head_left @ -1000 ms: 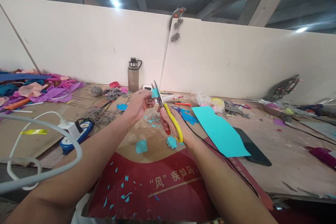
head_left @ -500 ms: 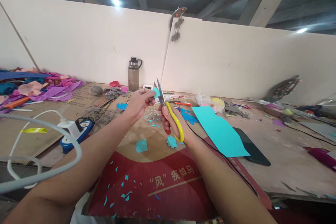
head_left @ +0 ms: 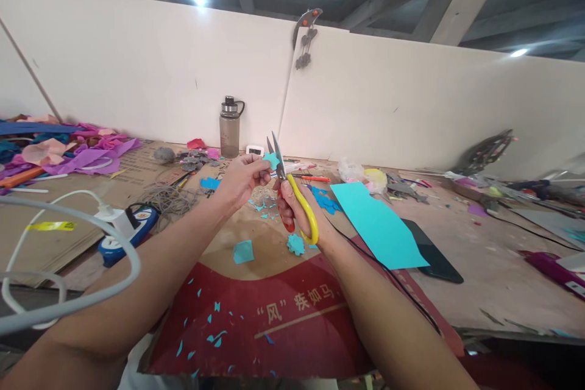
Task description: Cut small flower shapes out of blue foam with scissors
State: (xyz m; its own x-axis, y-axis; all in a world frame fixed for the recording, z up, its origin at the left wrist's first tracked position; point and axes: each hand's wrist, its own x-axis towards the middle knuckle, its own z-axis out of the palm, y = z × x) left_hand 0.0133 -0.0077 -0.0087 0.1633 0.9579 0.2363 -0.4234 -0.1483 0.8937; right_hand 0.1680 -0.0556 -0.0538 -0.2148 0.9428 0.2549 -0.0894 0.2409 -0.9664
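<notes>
Pinched in the fingers of my left hand [head_left: 244, 183] is a small turquoise cutout [head_left: 271, 161] with a notched edge. My right hand [head_left: 295, 204] grips scissors [head_left: 305, 210] with one yellow and one red handle. Their blades point up and stand parted right beside the cutout. Below my hands, a scalloped turquoise piece [head_left: 295, 244] and a turquoise square [head_left: 244, 251] lie on the cardboard [head_left: 274, 347]. A large turquoise sheet [head_left: 381, 228] rests to the right, partly over a dark flat panel [head_left: 434, 256].
A water bottle [head_left: 229, 128] stands against the white partition [head_left: 137, 67]. At left are a blue power strip [head_left: 128, 237], a looping white cable [head_left: 132, 262] and a heap of coloured scraps [head_left: 86, 152]. Blue cutouts [head_left: 325, 200] lie behind my right hand. Turquoise snippets [head_left: 217, 337] dot the red cardboard.
The view has shifted slightly. The turquoise cutout has turned a little between my left fingers, showing more of its notched edge. The scissors stay beside it with their blades parted.
</notes>
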